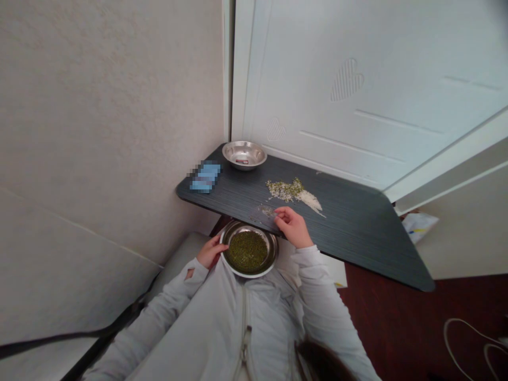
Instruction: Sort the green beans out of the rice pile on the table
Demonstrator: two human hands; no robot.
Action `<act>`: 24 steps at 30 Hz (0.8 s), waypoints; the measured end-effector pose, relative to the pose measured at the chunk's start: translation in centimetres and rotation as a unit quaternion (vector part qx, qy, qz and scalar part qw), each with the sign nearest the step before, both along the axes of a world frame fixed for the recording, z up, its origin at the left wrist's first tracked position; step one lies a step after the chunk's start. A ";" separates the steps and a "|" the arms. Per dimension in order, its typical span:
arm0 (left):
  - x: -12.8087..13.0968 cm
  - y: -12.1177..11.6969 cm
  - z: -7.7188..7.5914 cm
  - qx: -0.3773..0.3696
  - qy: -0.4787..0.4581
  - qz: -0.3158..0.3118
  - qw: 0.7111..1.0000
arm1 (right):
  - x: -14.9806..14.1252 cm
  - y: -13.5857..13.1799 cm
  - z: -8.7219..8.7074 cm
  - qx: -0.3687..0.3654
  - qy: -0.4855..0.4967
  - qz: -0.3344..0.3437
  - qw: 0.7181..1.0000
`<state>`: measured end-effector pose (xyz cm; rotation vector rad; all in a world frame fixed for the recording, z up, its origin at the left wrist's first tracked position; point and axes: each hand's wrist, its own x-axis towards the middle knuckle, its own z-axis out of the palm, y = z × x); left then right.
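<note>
A steel bowl (274, 253) of green mung beans (248, 251) rests in my lap under the table's near edge. My left hand (210, 251) is closed on its left side, thumb over the rim. Above the near table edge is my right hand (292, 226), its fingers bent and a small gap between thumb and fingertips. Just left of those fingertips lie a few scattered grains (266, 210). Farther back, a loose heap of green beans (294, 187) mixed with white grains runs into a pile of white rice (310, 200).
On the dark table (357, 227), an empty-looking steel bowl (245, 154) with a small label inside stands at the back left. A phone with a blurred blue screen (205, 177) lies near the left corner. A wall and a white door (317, 106) border the table. A white cable (446, 333) lies on the floor.
</note>
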<state>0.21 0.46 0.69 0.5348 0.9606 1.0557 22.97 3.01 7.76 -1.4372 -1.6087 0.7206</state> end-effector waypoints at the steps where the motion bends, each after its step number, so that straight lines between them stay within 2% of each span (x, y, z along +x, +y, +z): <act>1: 0.0 0.0 0.0 0.000 0.000 0.001 1.000 | 0.0 0.0 0.0 0.000 0.003 0.001 1.000; 12: -0.1 0.1 -0.4 0.009 0.000 -0.001 1.000 | 0.2 -0.1 0.4 -0.016 0.110 -0.026 0.994; 17: -0.2 0.2 -0.4 0.019 0.007 -0.003 1.000 | 0.4 0.1 0.2 0.013 0.069 -0.096 0.993; 24: -0.1 0.1 -0.3 0.010 -0.001 -0.008 1.000 | 0.2 -0.2 0.7 0.032 -0.008 -0.146 0.989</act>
